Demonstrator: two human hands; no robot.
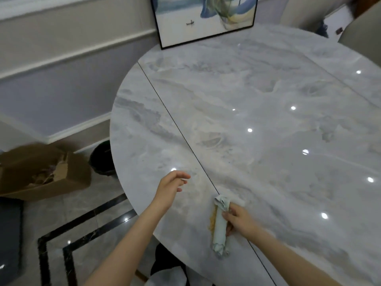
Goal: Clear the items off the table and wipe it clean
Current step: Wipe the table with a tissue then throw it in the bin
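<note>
The round marble table [257, 120] carries a rolled pale green cloth [221, 223], which lies near the table's near edge, just beside the dark seam line [175, 120] that crosses the top. The right hand [237, 220] grips the cloth from the right side, fingers curled round the middle of the roll. A yellowish-brown smear [212, 220] shows on the table surface, touching the left side of the cloth. The left hand [170, 187] hovers above the table's left edge, well apart from the cloth, fingers loosely spread and slightly bent, holding nothing. A framed picture [203, 17] stands at the table's far edge against the wall. An open cardboard box [41, 172] sits on the floor left of the table.
</note>
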